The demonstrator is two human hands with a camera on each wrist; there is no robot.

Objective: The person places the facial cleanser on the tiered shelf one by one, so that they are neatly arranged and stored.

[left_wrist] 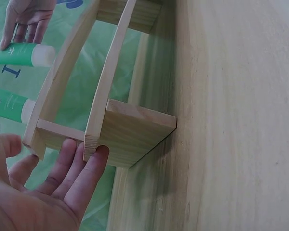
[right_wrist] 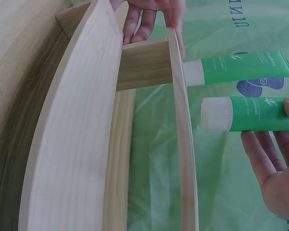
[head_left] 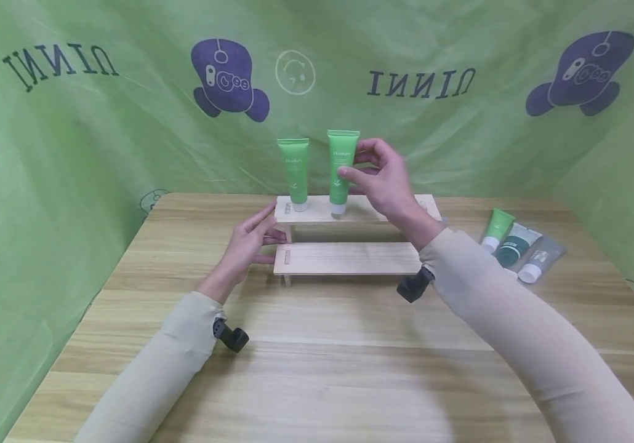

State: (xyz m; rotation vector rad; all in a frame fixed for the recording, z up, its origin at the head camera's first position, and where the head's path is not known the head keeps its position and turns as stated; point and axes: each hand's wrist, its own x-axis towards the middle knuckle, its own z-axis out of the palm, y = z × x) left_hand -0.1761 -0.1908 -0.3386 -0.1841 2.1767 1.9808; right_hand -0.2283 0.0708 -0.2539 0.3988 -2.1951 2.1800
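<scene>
My right hand (head_left: 386, 178) pinches an upright green squeeze tube (head_left: 341, 163) between thumb and fingers, white cap down. In the right wrist view a small gap shows between this tube's cap (right_wrist: 216, 114) and the upper board. A second green tube (head_left: 295, 172) stands on its cap at the left end of the upper board, beside the held one. Both are at a two-tier wooden shelf (head_left: 350, 258). My left hand (head_left: 242, 246) is at the shelf's left end, its extended fingers (left_wrist: 91, 175) touching the ends of the boards and the side panel.
On the table (head_left: 317, 369), right of the shelf, lie another green tube (head_left: 498, 226), a dark green tube with a pale end (head_left: 516, 245) and a grey tube with a white cap (head_left: 541, 258). A green printed curtain (head_left: 145, 135) hangs behind and at both sides.
</scene>
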